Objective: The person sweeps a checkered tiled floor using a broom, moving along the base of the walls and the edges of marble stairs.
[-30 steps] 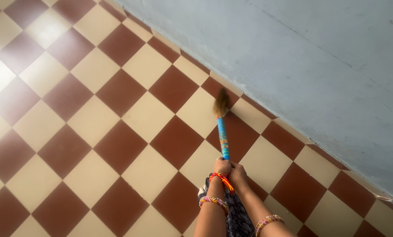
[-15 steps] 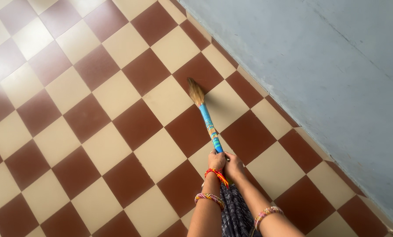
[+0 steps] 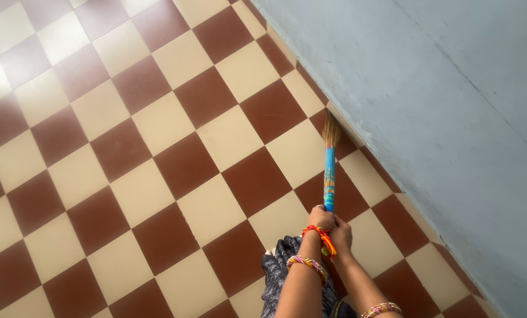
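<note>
While both the left hand (image 3: 321, 219) and right hand (image 3: 341, 229) grip the blue broom (image 3: 329, 176), its bristles touch the grey wall (image 3: 428, 100).

This looks like a room or passage in a home: a floor of glossy square tiles in a dark-red and cream checkerboard (image 3: 157, 153) meets a plain, pale blue-grey painted plaster wall (image 3: 440, 100), which stands just beyond the fingers.

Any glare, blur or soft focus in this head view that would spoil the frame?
Head view: window glare washes out the checkered floor tiles at upper left; the broom bristles look motion-blurred by the grey-blue wall; both hands, left hand and right hand, and the bangles stay fairly sharp.
</note>
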